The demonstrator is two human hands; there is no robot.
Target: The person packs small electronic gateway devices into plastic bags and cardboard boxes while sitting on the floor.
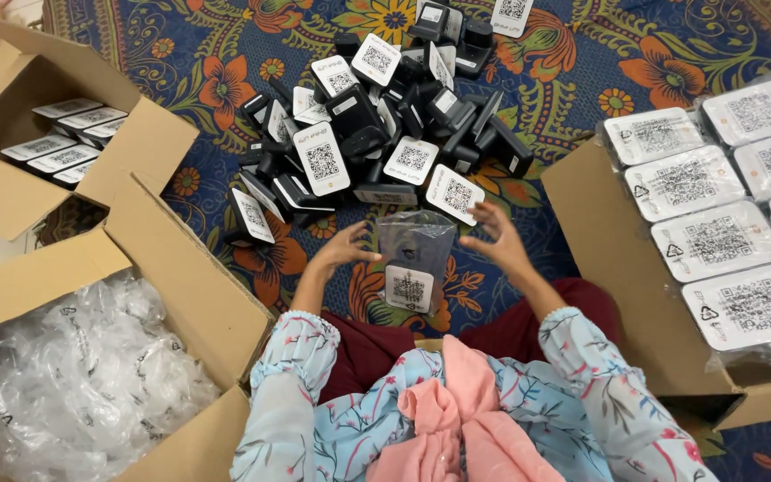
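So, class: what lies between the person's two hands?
In the head view, a clear plastic bag with a black device and its white coded card sits between the left hand and right hand.

A patterned cloth [635,62] in deep blue with orange and yellow flowers covers the floor. On it, near the middle, lies a heap of black devices with white code cards [377,134], tumbled at all angles. At the right stands an open cardboard box [617,268] packed with bagged units [716,236], laid flat in rows with their white code faces up. At the lower left a larger open carton [198,303] holds a loose mass of clear plastic bags [73,375]. Behind it, at the upper left, another open carton [11,187] contains a few white-faced units [64,143] lying side by side.
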